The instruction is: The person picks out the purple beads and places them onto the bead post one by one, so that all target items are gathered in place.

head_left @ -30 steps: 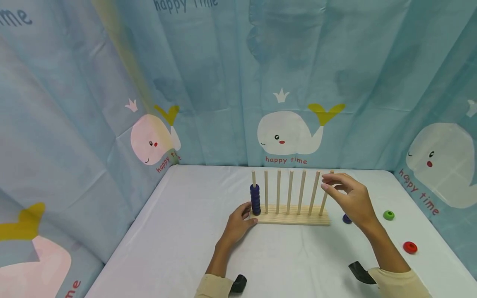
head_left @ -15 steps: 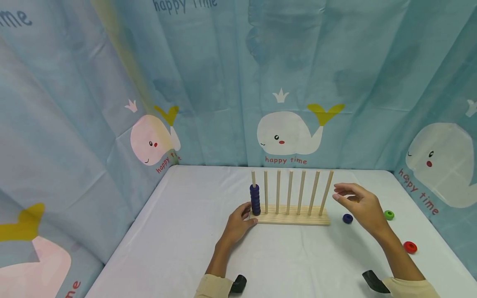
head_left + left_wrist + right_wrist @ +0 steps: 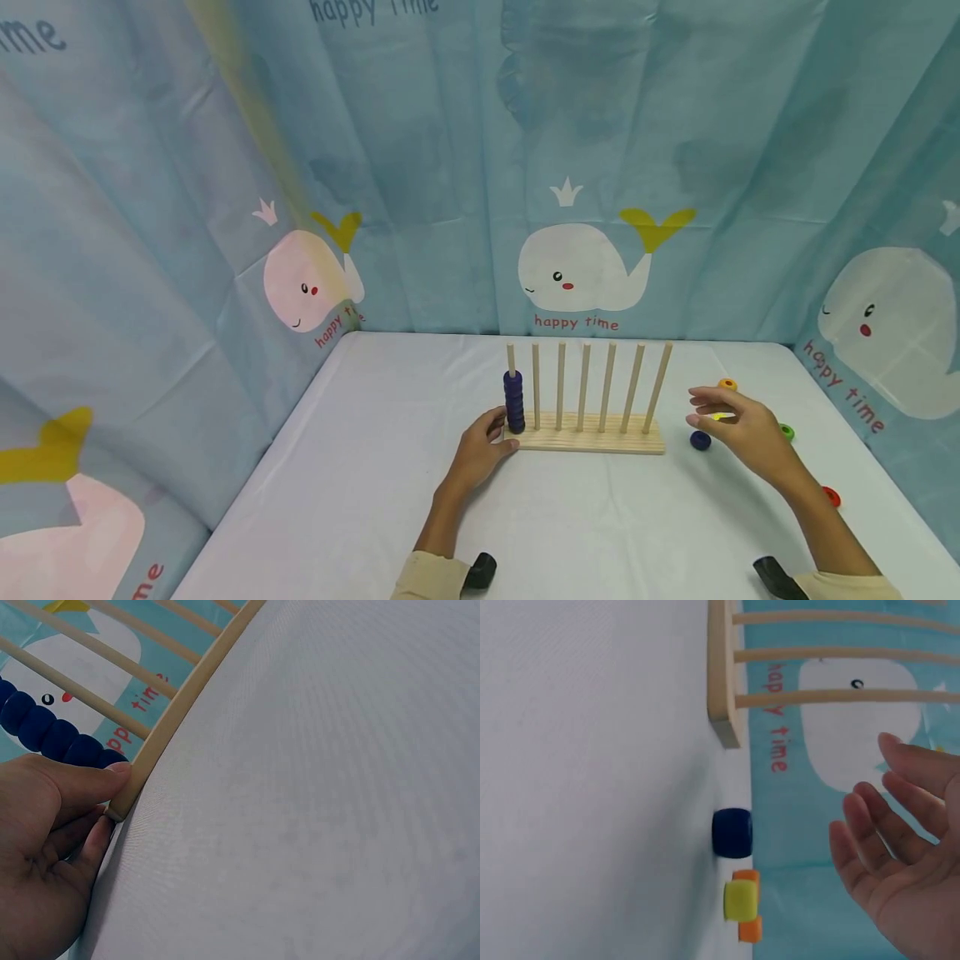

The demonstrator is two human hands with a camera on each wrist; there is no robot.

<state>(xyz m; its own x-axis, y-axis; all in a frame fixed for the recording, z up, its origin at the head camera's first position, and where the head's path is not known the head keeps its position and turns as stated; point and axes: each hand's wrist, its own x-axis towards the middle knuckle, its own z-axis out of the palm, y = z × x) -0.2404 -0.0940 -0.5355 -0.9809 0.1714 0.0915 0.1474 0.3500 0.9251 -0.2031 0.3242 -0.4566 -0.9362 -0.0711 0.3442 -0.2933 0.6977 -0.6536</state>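
Hands at the peg rack
Left hand gripped the wooden rack; right hand hovered open-fingered, a blue ring just below its fingertips.

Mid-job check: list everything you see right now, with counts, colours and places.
Peg rack: one, pale wood, seven upright pegs, table centre.
Stacked rings: dark blue, exact count unclear, on the leftmost peg.
Loose blue ring: one, on the table right of the rack.
Yellow ring: one, beyond the blue one.
Orange rings: apparently two, by the yellow ring.
Green ring: one, far right.
Red ring: one, right edge.
Table: one, white.
Whale-print curtain: light blue, behind.
Left hand: holds the rack's left end.
Right hand: open, above the loose rings.
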